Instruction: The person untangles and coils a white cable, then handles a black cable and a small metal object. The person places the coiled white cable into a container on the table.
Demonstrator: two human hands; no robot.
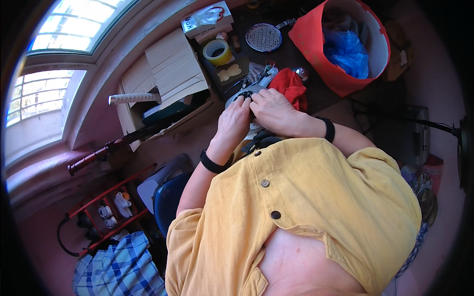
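Note:
My left hand [236, 117] and my right hand [273, 111] meet at the near edge of a dark table. Their fingertips pinch at a small black item [245, 95] that lies over a grey rounded object [230, 99]; the hands cover most of both, and what they are I cannot tell. A red cloth [289, 87] is just beyond my right hand. Past my fingers lie a clear plastic packet [255, 71] and some thin tools or pens. Dark straps or cloth [261, 141] show below my wrists, near my shirt.
At the left stands an open cardboard box [177, 70] with a white-wrapped handle [134, 98] sticking out. Yellow tape [216, 52], a white carton [206, 20] and a round hand mirror or brush [263, 37] lie farther back. A red bag [314, 48] holds blue plastic [348, 53]. A blue chair [172, 199] is at the lower left.

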